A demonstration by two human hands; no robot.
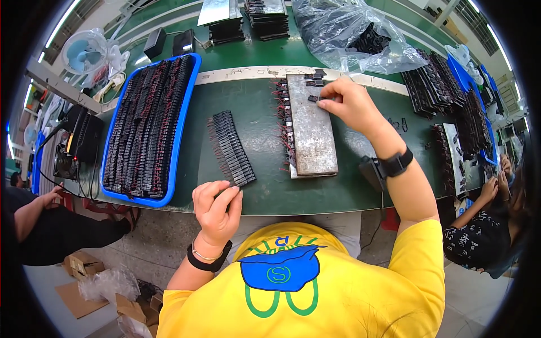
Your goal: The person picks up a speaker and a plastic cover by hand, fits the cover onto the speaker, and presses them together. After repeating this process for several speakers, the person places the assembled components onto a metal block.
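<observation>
My right hand (350, 106) is over the far half of a flat grey metal plate (313, 135), with thumb and forefinger pinched on a small black part (313, 98). Along the plate's left edge runs a line of small black pieces with red wires (286, 127). A few more black pieces (315, 78) lie at its far end. My left hand (217, 211) is closed, its fingertips at the near end of a slanting row of black parts with thin leads (232, 147). Whatever those fingertips hold is too small to make out.
A blue tray (194, 79) packed with black wired parts stands at the left. Stacked plates (224, 25) and a clear plastic bag (338, 36) lie farther back. Loose black bits (404, 124) are right of my forearm. People sit on both sides.
</observation>
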